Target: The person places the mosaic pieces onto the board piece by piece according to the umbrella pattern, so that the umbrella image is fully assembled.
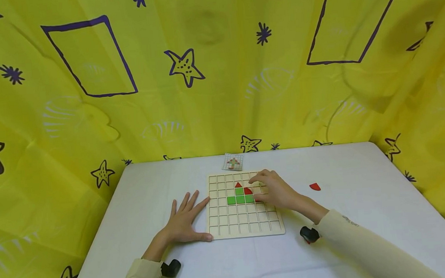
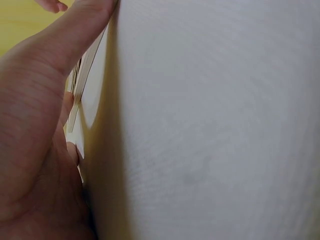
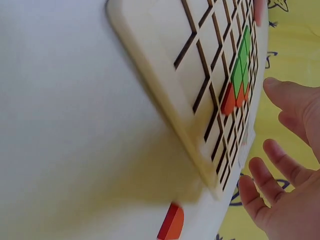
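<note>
Spreads out flat as a white table [image 1: 163,177]. Carries a pale wooden grid board [image 1: 229,230] right of the left hand [image 1: 183,223] and under the right hand [image 1: 276,191]. Bears also a small gridded card [image 1: 232,161], ahead and leftward from the right hand, and a red rounded-edge piece [image 1: 315,187] rightward.

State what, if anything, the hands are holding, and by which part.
Nothing is held: the left hand only touches the board at its left edge; the right hand is empty.

Green square tiles [image 1: 240,199], red quarter-round tiles [image 1: 247,191], pale wooden grid-lined board [image 1: 234,229]
Yellow fabric curtain [image 1: 220,109] with dark purple starfish outlines [image 1: 188,68]; white tabletop [image 1: 246,262].
</note>
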Demonstrator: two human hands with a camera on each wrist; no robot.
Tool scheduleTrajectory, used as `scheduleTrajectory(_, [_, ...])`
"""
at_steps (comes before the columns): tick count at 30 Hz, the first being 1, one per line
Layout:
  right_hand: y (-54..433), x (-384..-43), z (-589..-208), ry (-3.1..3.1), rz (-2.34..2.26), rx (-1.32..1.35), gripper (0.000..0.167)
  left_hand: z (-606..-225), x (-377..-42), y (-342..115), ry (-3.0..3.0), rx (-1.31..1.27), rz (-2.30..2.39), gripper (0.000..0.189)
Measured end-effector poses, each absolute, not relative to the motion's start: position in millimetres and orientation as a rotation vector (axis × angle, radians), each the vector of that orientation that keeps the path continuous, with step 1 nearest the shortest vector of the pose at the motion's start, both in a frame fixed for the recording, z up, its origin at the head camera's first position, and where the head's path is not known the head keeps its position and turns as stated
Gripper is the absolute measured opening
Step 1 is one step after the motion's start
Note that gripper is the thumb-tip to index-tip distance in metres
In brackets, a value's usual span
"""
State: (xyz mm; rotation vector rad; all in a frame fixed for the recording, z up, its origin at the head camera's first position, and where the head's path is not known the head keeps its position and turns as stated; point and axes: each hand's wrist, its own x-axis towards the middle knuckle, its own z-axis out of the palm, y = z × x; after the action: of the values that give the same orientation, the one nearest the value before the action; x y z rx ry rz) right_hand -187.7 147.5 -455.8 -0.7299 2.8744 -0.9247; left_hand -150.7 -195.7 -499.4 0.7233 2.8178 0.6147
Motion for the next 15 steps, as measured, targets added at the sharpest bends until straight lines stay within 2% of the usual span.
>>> scheduleTrajectory(15, [216.4, -175.1, -451.7, 2.981, -0.948, -0.677, 0.044, -513.4, -152.2, -200.1, 2.857, 0.77, 0.702, 0.116])
